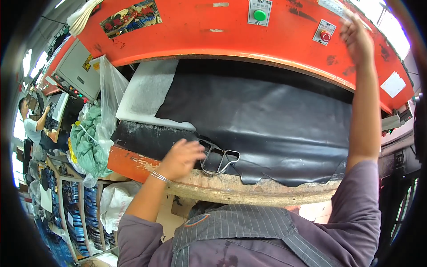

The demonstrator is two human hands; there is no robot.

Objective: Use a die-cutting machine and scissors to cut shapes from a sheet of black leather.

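Note:
My left hand (181, 159), with a thin bracelet at its wrist, is open at the left side of a metal cutting die (218, 159). Its fingertips reach the die's rim; whether they touch it I cannot tell. The die is a bent outline with crossbars, lying at the near edge of a black leather sheet (262, 111). Raised at the upper right, my right hand (356, 38) is in front of the red machine beam (195, 38), close to a red push button (325, 36). Its fingers are loosely bent and apart, with nothing visible in them.
Under the leather lies a white board (144, 93). A worn wooden edge (262, 192) borders the bed near me. The beam carries a green button (259, 15). On the left are green plastic bags (89, 142), a shelf of dies (80, 209) and another person (33, 127).

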